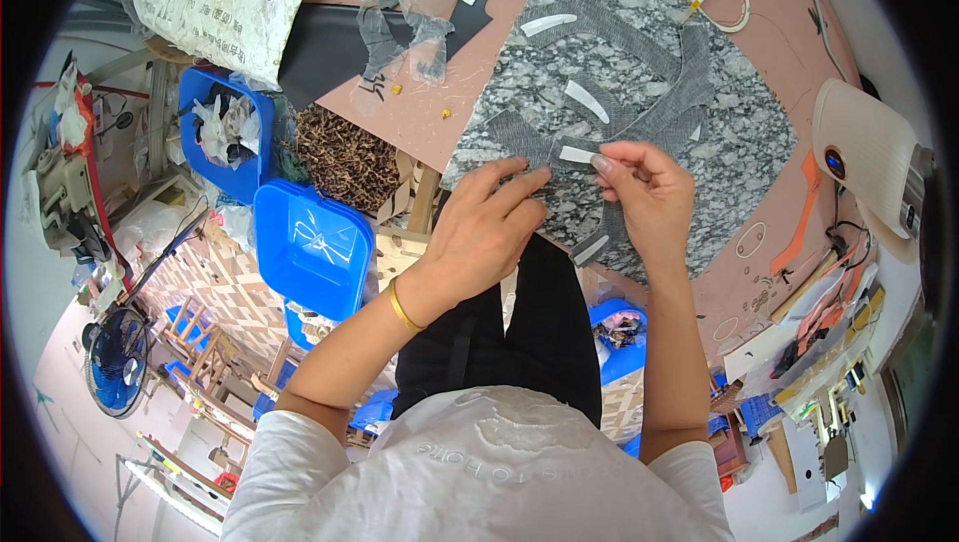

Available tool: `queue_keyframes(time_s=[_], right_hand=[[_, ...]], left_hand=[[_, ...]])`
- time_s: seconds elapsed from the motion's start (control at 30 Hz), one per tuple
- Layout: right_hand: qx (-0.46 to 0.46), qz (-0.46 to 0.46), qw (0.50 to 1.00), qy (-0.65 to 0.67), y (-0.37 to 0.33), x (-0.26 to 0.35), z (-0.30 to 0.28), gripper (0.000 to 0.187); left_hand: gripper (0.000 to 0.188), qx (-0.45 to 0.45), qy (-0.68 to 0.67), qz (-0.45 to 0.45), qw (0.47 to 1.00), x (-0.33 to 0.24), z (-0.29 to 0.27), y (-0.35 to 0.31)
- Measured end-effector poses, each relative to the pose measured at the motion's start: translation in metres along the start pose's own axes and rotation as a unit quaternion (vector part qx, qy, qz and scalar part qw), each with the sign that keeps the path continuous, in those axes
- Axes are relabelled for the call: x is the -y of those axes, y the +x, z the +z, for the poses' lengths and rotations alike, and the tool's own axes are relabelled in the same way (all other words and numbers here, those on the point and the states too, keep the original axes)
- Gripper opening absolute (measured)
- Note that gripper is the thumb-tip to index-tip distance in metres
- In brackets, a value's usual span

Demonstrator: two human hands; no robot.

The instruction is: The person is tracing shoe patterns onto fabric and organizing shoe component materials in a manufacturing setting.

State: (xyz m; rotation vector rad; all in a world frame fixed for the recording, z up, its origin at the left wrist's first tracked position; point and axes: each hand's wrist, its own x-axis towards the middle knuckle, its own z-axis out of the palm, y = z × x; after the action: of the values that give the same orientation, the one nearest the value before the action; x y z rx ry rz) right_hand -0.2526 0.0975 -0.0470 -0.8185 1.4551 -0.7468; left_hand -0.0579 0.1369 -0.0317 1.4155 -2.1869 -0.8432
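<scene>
Dark grey, dart-like fabric pieces [685, 82] lie across a speckled grey stone slab [749, 132]. Thumb and index finger of my right hand [654, 197] pinch the right end of a short white strip [575, 154], which lies over one fabric piece. Just left of it, my left hand [484, 227] rests with its fingers stretched out, tips on the fabric and the slab's near edge, holding nothing visible. Farther off, a curved white strip [587, 102] and another white strip [548, 24] lie on the fabric. A narrow pale strip [590, 249] shows near the slab's front edge.
Around the slab runs a pinkish tabletop [420, 127] with grey fabric scraps [405, 17] and orange scissors [799, 212]. A beige machine [864, 152] stands at the right. Blue bins [312, 247] sit lower left, near a fan [118, 362].
</scene>
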Motion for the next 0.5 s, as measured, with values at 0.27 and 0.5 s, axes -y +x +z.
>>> queue_keyframes(time_s=[0.27, 0.5], right_hand=[[0.007, -0.037, 0.997, -0.063, 0.008, -0.014, 0.005, 0.009], [-0.009, -0.063, 0.987, -0.149, 0.004, -0.005, 0.014, 0.010]], left_hand=[[0.017, 0.004, -0.001, 0.011, 1.000, 0.006, 0.005, 0.001], [0.010, 0.064, 0.063, 0.000, 0.996, 0.001, 0.003, 0.006]])
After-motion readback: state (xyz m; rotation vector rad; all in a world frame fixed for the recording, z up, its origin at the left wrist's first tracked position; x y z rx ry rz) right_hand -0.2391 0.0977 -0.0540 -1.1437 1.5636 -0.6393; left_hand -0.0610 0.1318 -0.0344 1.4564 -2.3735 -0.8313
